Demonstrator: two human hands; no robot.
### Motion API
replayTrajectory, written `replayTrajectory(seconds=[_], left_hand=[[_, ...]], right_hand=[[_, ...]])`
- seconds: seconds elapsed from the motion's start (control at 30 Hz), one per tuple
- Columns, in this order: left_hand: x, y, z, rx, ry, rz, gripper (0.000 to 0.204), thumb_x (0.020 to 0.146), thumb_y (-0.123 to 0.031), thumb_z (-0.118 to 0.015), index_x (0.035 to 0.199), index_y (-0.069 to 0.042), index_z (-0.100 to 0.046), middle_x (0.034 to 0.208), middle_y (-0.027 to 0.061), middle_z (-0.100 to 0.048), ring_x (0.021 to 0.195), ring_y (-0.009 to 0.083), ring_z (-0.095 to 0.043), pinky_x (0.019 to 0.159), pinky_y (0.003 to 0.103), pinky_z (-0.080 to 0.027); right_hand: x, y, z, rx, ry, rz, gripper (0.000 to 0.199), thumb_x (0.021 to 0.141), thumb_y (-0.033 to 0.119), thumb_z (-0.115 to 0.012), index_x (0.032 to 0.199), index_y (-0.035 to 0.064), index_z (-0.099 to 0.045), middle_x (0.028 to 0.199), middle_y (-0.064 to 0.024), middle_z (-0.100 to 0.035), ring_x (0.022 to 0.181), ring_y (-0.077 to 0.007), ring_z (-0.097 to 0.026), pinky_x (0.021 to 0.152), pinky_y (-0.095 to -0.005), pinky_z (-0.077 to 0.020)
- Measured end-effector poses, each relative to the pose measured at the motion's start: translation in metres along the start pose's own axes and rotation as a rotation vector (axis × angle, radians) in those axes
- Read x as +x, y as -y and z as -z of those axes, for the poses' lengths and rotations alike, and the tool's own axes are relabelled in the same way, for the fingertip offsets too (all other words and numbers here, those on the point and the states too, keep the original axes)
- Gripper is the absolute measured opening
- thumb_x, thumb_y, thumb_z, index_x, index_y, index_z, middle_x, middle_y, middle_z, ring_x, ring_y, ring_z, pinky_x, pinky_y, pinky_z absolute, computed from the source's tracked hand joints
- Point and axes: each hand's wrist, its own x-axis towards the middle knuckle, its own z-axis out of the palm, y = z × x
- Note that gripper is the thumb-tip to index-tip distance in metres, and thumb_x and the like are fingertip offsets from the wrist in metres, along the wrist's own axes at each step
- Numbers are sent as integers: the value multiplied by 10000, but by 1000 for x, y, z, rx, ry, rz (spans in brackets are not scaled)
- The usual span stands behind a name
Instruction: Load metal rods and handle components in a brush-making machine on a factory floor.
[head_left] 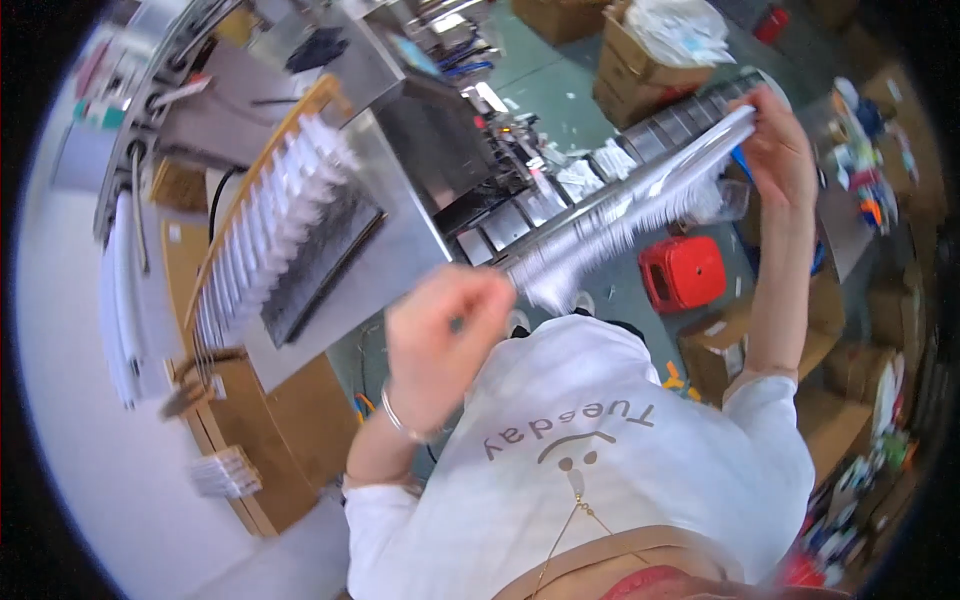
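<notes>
A long silvery bar (660,165) with a fringe of thin white strips (610,235) along its lower side slants up to the right in front of my body. My right hand (782,150), arm stretched out, has its fingers closed on the bar's far right end. At the near left end is my left hand (445,345), curled and blurred, a bracelet (395,420) on its wrist; its fingers meet the bar's end. The strips are smeared, so their exact kind does not show. Just beyond the bar runs a conveyor (505,225) of metal plates carrying small white pieces.
On the metal table at left stands a wooden-topped rack (265,160) hung with white pieces, beside a dark tray (325,275). A red stool (683,273) is on the floor at right. Cardboard boxes (640,75) stand beyond the conveyor and at lower left and right.
</notes>
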Motion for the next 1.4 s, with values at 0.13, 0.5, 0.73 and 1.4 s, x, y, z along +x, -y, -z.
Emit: replayTrajectory(seconds=[0.13,0.5,0.73,1.4], left_hand=[[41,6,19,-207,-319,-74,83,859,-33,-611,900,26,-652,764,34,-584,634,66,-548,563,191,-429],[59,4,52,-348,-633,-331,156,884,-125,-624,963,3,-667,746,-29,-560,627,28,-479,555,169,-383],[42,10,80,-533,-721,-251,177,884,-152,-631,965,1,-671,694,-51,-525,592,12,-397,511,164,-295],[29,11,163,-67,-771,-668,365,995,-229,-404,1046,27,-658,744,4,-411,622,95,-401,545,250,-334]], right_hand=[[-1,27,-33,14,-83,213,199,948,149,-502,1066,18,-594,965,-57,-615,901,-140,-562,836,-298,-432],[-8,63,-98,-92,384,211,137,918,195,-567,895,62,-548,786,-7,-443,727,-87,-355,671,-216,-304],[-36,62,-144,-356,395,469,190,913,180,-554,908,-9,-549,878,-67,-503,788,-135,-417,645,-221,-316],[-161,65,-238,-1213,560,1349,94,837,166,-509,914,114,-497,723,-40,-495,692,-191,-427,791,-521,-338]])
